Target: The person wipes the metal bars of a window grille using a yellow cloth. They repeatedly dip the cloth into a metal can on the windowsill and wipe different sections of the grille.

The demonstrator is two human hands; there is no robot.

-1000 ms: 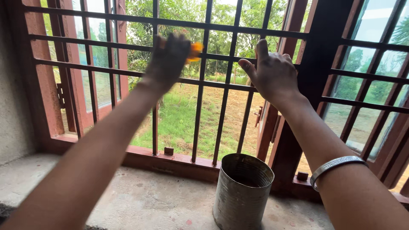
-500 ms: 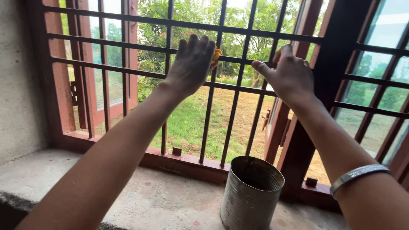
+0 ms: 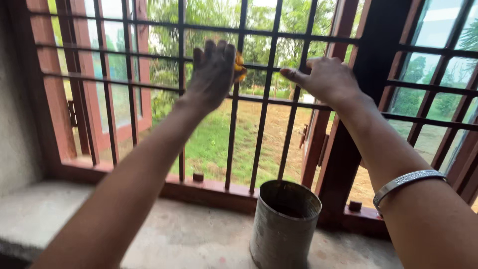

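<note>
While your left hand [image 3: 213, 69] presses a small orange piece [image 3: 240, 67], maybe a sponge, against the window grille [image 3: 234, 124], fingers closed on it, your right hand [image 3: 326, 77] rests loosely open on a bar.

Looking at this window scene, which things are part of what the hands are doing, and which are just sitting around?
In use:
- left hand, pressing an orange piece against the window grille
- right hand, resting on the grille's bars

Sitting by:
- metal can, upright on the concrete sill, untouched
- silver bangle on the right wrist
- open window shutter at the left
</note>
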